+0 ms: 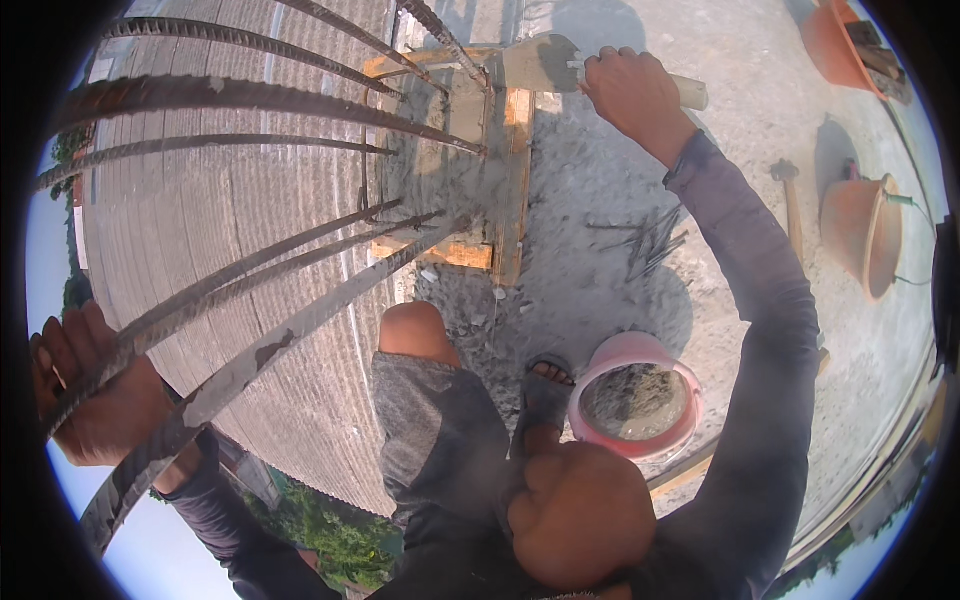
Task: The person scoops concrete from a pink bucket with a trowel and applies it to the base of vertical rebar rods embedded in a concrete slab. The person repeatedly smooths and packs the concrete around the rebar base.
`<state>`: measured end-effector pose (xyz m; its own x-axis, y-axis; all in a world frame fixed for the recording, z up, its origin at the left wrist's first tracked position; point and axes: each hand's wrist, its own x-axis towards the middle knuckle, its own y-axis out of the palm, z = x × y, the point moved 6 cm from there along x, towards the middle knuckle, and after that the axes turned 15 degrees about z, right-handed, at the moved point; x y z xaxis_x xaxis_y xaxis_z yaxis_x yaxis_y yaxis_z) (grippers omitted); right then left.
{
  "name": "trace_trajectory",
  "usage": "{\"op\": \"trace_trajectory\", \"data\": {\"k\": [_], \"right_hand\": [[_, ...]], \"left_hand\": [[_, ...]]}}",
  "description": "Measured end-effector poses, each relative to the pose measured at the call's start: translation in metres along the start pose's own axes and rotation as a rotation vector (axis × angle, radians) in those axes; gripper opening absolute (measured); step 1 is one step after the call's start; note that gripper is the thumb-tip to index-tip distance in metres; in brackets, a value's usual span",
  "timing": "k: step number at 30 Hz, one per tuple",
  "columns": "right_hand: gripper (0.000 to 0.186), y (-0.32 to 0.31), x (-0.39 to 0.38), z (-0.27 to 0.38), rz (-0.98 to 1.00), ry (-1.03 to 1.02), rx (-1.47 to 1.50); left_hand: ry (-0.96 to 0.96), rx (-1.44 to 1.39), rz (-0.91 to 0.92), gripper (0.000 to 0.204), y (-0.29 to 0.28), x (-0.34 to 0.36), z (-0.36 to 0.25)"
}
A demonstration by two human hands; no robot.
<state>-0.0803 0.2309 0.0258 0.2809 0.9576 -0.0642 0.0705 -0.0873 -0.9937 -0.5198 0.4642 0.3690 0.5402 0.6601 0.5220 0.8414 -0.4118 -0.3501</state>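
My right hand [640,100] is closed round the handle of a trowel [541,64], whose broad blade is coated in grey mortar. The blade is at the far right corner of a wooden form [513,180] that frames wet grey concrete [455,190]. Several ribbed steel bars rise out of that concrete and lean toward me on the left. At the far left my left hand [105,395] has its fingers curled about one rebar [170,335]. A thicker, mortar-smeared bar [270,350] crosses in front of my left wrist.
A pink bucket [590,390] holding mortar stands by my foot. To the right are an orange bucket [845,235], a hammer [793,215] and, farther off, an orange tub [832,50] with dark pieces. Short wires [650,245] lie on the slab. Corrugated roofing [230,220] spreads left.
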Motion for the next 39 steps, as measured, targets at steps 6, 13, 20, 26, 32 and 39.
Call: {"op": "trace_trajectory", "data": {"k": [6, 13, 20, 26, 32, 39], "right_hand": [[0.039, 0.020, 0.071, -0.053, 0.214, -0.127, 0.239], [0.039, 0.030, 0.125, -0.036, 0.403, -0.194, 0.185], [0.040, 0.032, 0.101, -0.030, 0.310, -0.084, 0.173], [0.045, 0.023, 0.049, -0.041, 0.347, 0.054, 0.234], [0.050, 0.014, -0.061, -0.050, 0.542, 0.180, 0.552], [0.038, 0.023, -0.051, 0.037, 0.411, -0.036, 0.521]], "left_hand": [[0.014, 0.048, -0.022, 0.038, -0.002, -0.001, -0.002], [0.022, 0.099, -0.050, 0.038, -0.002, -0.001, -0.007], [0.047, 0.158, -0.066, 0.039, -0.001, 0.001, -0.013], [0.144, 0.364, 0.060, 0.037, 0.012, -0.002, -0.025], [0.242, 0.634, 0.285, 0.035, 0.003, -0.004, -0.024], [0.019, -0.060, 0.078, 0.032, 0.005, 0.013, 0.002]]}}
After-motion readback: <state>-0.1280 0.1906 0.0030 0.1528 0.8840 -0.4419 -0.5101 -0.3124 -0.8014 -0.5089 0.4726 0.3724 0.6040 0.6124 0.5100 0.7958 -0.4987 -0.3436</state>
